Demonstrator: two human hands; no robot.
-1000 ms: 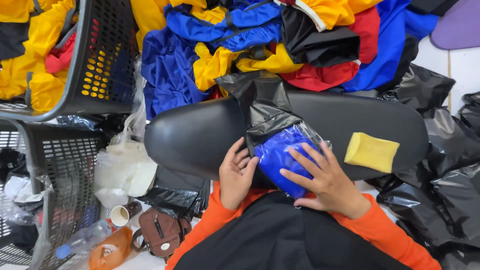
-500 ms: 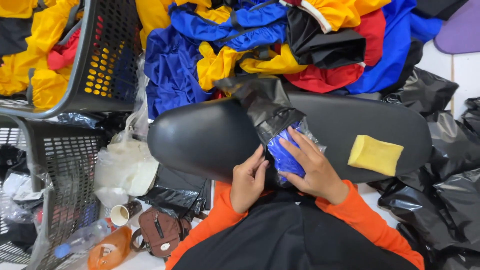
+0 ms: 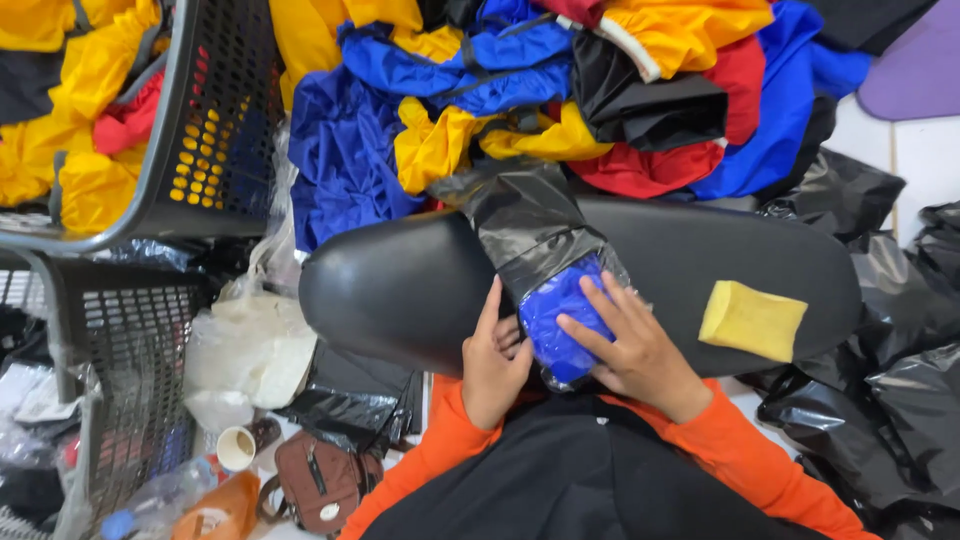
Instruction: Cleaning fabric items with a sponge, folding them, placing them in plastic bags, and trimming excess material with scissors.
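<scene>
L hand [image 3: 495,365] clamps bundle edge | R hand [image 3: 630,345] flat, open on blue garment [image 3: 560,315] | black bag [image 3: 530,225] above grip | bundle tighter than 0.5 s ago

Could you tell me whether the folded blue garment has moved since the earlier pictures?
Yes. The folded blue garment has slid further into the clear plastic bag, away from the yellow sponge.

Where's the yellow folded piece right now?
In the head view, the yellow folded piece lies on the black oval surface, just beyond the right hand.
</scene>
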